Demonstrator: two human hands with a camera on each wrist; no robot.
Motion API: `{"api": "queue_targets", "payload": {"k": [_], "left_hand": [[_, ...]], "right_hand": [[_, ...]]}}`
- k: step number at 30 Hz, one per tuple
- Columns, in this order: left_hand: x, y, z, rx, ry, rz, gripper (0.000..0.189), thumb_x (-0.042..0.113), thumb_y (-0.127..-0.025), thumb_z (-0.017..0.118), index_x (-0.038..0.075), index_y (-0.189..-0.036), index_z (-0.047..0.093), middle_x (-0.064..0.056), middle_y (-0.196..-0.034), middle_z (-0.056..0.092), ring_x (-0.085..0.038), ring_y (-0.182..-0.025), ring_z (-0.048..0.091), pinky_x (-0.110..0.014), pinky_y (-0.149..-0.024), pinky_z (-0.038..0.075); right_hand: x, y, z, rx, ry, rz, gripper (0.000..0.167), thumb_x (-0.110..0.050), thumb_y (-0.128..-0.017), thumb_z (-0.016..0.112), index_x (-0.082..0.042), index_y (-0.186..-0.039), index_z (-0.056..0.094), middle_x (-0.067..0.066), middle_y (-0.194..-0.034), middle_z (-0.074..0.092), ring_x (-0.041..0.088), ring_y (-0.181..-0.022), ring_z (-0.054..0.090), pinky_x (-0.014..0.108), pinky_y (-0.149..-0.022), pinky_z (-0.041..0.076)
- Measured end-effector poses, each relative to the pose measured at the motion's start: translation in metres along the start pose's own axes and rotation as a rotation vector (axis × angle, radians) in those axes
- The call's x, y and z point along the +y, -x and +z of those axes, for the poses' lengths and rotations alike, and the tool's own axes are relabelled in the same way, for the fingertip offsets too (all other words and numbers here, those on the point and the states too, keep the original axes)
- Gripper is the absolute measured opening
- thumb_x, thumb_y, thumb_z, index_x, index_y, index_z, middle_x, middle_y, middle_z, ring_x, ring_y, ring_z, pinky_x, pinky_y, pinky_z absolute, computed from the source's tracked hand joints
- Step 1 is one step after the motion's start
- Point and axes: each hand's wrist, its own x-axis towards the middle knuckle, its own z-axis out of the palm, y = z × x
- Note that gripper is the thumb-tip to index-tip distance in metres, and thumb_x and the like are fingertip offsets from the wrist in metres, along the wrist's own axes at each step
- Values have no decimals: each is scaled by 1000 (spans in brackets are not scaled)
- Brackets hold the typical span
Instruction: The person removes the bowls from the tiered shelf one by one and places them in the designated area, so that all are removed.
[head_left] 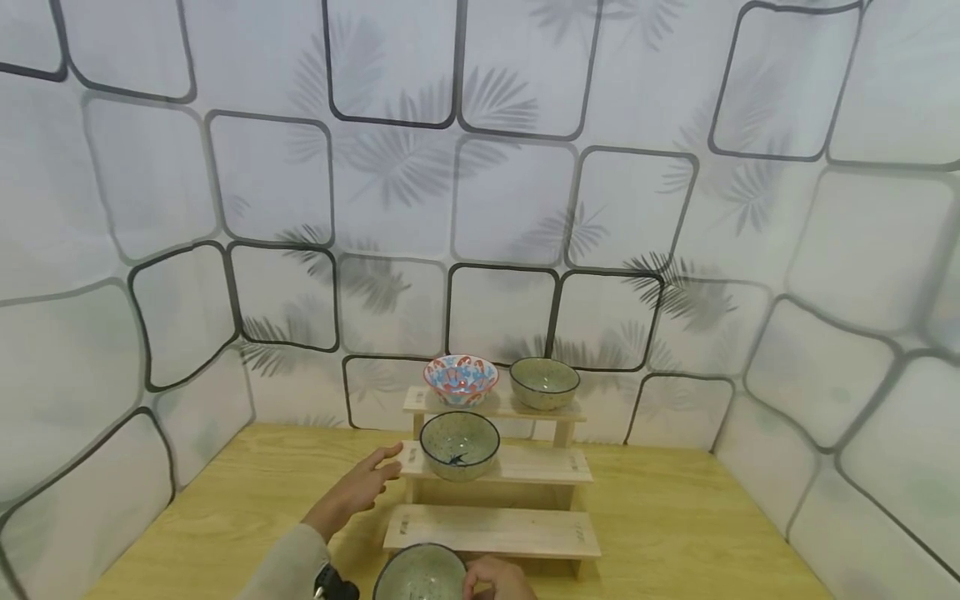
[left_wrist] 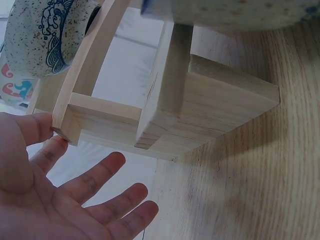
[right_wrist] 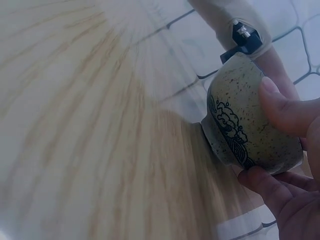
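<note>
My right hand [head_left: 501, 577] holds a speckled grey-green bowl [head_left: 422, 575] at the bottom of the head view, in front of the stand. In the right wrist view the thumb lies on its side and the fingers at its lower part; a dark blue wave pattern decorates this bowl. A three-tier wooden stand [head_left: 491, 529] stands behind it. My left hand [head_left: 360, 485] is by the middle tier's left end, fingers spread, thumb and forefinger close to the wood; contact is unclear. A similar speckled bowl [head_left: 459, 450] sits on that tier's left part.
On the top tier stand a red-and-blue patterned bowl [head_left: 461, 379] at left and another green speckled bowl [head_left: 545, 383] at right. The wooden table [head_left: 675, 517] extends to both sides. Patterned cloth walls [head_left: 510, 200] enclose the back and sides.
</note>
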Motion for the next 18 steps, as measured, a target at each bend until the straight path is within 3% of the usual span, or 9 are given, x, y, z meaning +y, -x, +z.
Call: {"api": "queue_targets", "payload": {"k": [3, 9, 18], "left_hand": [[-1, 0, -1, -5, -3, -6, 52, 35, -104, 44, 14, -151, 36, -26, -137, 49, -58, -123, 39, -70, -91, 35], [-2, -1, -3, -25, -3, 7, 53, 35, -104, 45, 14, -151, 36, -27, -137, 49, -60, -123, 38, -71, -92, 33], [-4, 0, -3, -36, 12, -3, 54, 37, -104, 44, 15, -152, 34, -28, -137, 47, -60, -122, 38, -72, -91, 31]], "right_hand": [[-1, -3, 3, 2, 45, -34, 13, 3, -71, 71, -2, -74, 59, 15, -92, 65, 0, -94, 56, 16, -66, 50], [-5, -5, 7, -14, 24, 17, 11, 2, -73, 69, -2, -75, 60, 16, -94, 65, 0, -94, 57, 13, -64, 49], [-4, -7, 13, -33, 33, -22, 13, 5, -74, 67, -3, -76, 57, 14, -89, 62, 0, -90, 57, 13, -64, 48]]}}
